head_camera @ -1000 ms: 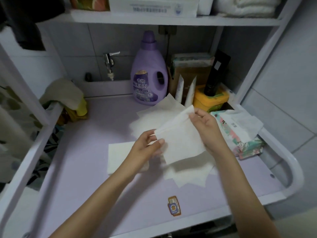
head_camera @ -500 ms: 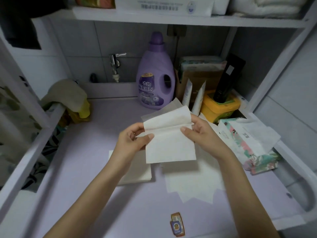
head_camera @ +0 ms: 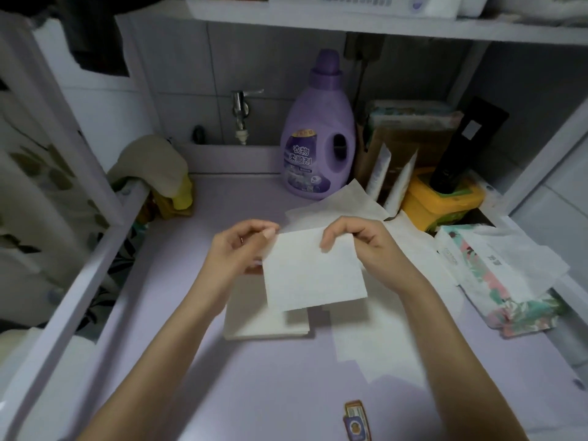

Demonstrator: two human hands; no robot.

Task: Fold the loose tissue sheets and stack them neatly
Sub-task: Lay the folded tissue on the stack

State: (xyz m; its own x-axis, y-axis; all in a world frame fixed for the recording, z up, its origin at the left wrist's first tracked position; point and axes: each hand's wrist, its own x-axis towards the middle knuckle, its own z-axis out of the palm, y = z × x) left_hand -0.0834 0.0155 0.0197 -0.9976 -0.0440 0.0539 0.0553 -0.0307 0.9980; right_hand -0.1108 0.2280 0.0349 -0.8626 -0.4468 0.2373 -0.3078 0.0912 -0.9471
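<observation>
A person holds a folded white tissue sheet (head_camera: 313, 272) above a lilac-topped bench (head_camera: 191, 361). The left hand (head_camera: 241, 246) pinches its upper left corner and the right hand (head_camera: 359, 240) pinches the top edge near the other corner, so each grip is closed on the paper and the sheet hangs free below. Directly beneath it on the bench lies a squared stack of folded white tissues (head_camera: 254, 323). Loose, unfolded white sheets (head_camera: 381, 348) lie spread just beside the stack to the right and behind the hands, near a purple plastic softener bottle (head_camera: 318, 148). The held sheet looks thin, soft and nearly weightless. It would likely tear or crumple under a hard pull and drift out of line if dropped, so it is probably best kept by its top corners and lowered flat onto the stack. Whether it is folded once or twice is hard to tell through the blur.
</observation>
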